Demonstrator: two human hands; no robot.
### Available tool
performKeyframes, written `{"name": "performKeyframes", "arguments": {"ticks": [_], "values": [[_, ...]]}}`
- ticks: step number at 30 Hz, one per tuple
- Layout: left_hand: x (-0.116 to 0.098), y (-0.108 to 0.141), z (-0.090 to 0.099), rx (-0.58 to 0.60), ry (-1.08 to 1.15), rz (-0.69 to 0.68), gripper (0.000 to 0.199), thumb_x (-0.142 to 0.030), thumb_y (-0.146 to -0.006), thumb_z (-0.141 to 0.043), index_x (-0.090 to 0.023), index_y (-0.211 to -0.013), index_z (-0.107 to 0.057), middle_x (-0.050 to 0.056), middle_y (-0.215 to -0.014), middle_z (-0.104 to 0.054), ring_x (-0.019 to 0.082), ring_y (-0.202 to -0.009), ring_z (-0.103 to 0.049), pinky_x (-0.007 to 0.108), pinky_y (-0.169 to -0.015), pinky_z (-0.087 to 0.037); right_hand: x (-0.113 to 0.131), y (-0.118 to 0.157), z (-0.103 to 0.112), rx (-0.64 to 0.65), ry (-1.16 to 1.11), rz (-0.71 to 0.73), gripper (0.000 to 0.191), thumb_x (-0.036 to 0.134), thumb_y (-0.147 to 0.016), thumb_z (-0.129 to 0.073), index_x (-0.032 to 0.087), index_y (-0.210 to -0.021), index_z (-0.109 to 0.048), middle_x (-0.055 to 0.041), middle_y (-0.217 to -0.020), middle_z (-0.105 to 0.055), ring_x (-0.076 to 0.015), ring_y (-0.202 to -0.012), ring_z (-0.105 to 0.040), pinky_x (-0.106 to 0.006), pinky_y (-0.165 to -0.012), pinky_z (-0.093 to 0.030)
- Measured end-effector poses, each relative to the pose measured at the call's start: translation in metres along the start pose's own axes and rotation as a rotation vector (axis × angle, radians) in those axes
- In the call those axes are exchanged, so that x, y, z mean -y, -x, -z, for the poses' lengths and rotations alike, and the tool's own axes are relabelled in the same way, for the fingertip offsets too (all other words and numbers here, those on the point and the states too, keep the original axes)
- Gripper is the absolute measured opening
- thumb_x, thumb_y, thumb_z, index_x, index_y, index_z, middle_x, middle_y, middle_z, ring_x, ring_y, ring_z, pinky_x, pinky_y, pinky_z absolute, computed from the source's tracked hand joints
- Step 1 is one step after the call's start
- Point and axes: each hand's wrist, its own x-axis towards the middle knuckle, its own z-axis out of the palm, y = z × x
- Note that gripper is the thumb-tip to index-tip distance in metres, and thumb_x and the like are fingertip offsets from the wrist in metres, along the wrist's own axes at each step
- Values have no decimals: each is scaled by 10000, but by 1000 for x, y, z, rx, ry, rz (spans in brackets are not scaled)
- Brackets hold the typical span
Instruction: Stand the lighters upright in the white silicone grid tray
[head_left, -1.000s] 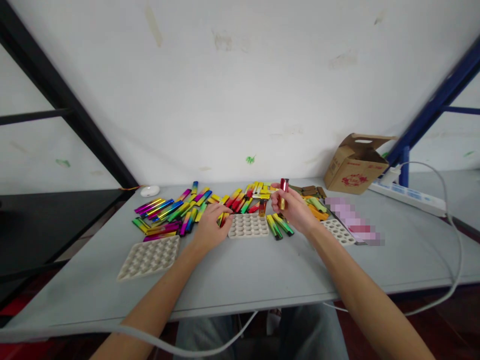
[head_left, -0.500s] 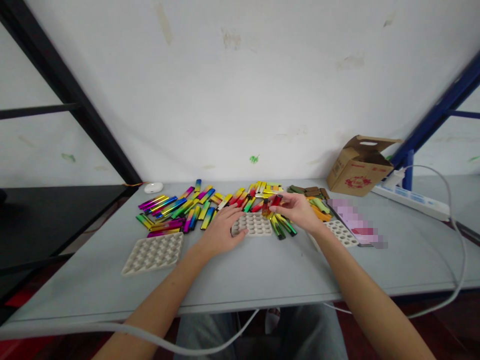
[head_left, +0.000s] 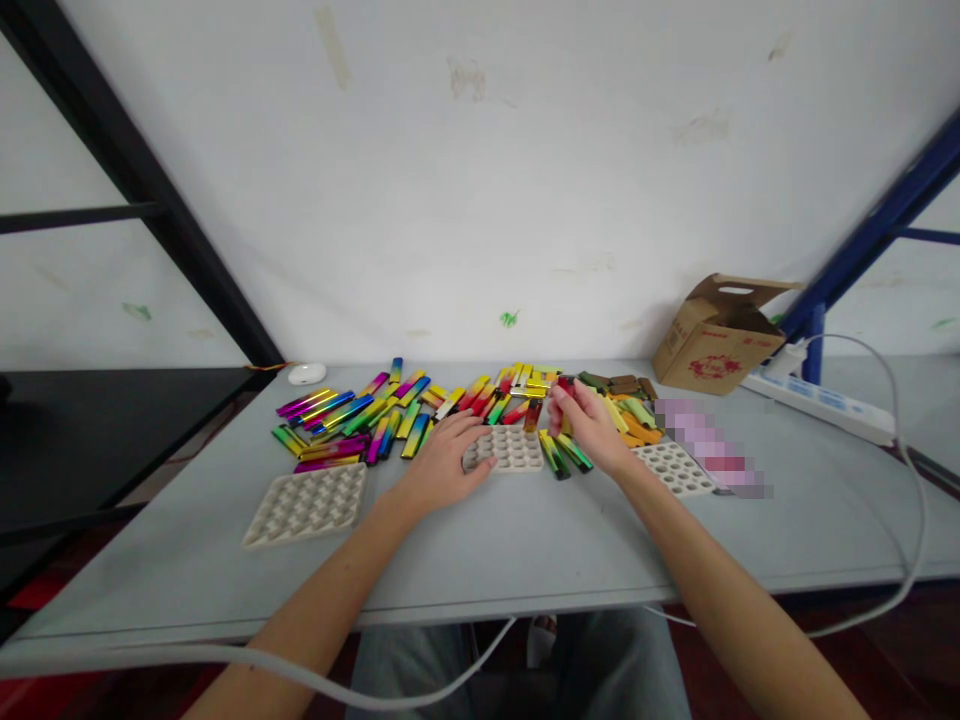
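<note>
My left hand (head_left: pixel 442 460) lies with its fingers spread over the left end of a pale tray with rows of round holes (head_left: pixel 519 452). Just right of that tray, my right hand (head_left: pixel 589 425) is closed on a red, shiny lighter (head_left: pixel 566 384), which its fingers partly hide. An amber and red lighter (head_left: pixel 532 415) lies at the tray's far right corner. Two green and yellow lighters (head_left: pixel 564 455) sit side by side below my right hand. Many metallic, colour-graded lighters (head_left: pixel 352 412) are heaped behind and left of my left hand.
A second pale tray (head_left: pixel 307 505) stands at the left and a third holed tray (head_left: pixel 675 468) at the right, beside a blurred pink item (head_left: pixel 709 445). Behind are an open cardboard box (head_left: pixel 716 345), a power strip (head_left: pixel 821 405) and a white case (head_left: pixel 307 374). A white cable (head_left: pixel 919 480) hangs at the right.
My right hand has shifted slightly right, away from the amber lighter, and turned more upright with the red lighter in its fingers. My left hand has hardly moved.
</note>
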Motion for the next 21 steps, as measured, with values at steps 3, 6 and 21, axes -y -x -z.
{"name": "performKeyframes", "arguments": {"ticks": [3,6,21], "values": [[1,0,0,-10,6,3,362,-351,-849,-593,-182,-1164,-649,127,-1231,-629,286,-1218,-528,496,-1074,-411,1,-1,4,7,-127,-68,383,595,-809,-550,221,-883,-582,63,-593,-389,-86,-446,-317,-231,-429,-323],[1,0,-1,-16,12,13,361,-348,-853,-589,-171,-1160,-654,134,-1230,-625,283,-1219,-524,487,-1072,-414,3,-2,7,43,-142,-64,388,584,-831,-506,219,-891,-622,30,-654,-460,-105,-523,-409,-246,-497,-384],[2,1,-4,-17,11,18,379,-366,-841,-607,-174,-1165,-652,137,-1251,-609,296,-1233,-512,508,-1084,-398,-15,0,17,-6,260,143,257,365,-645,-790,196,-836,-756,-65,-856,-727,-193,-731,-641,-372,-729,-531]]}}
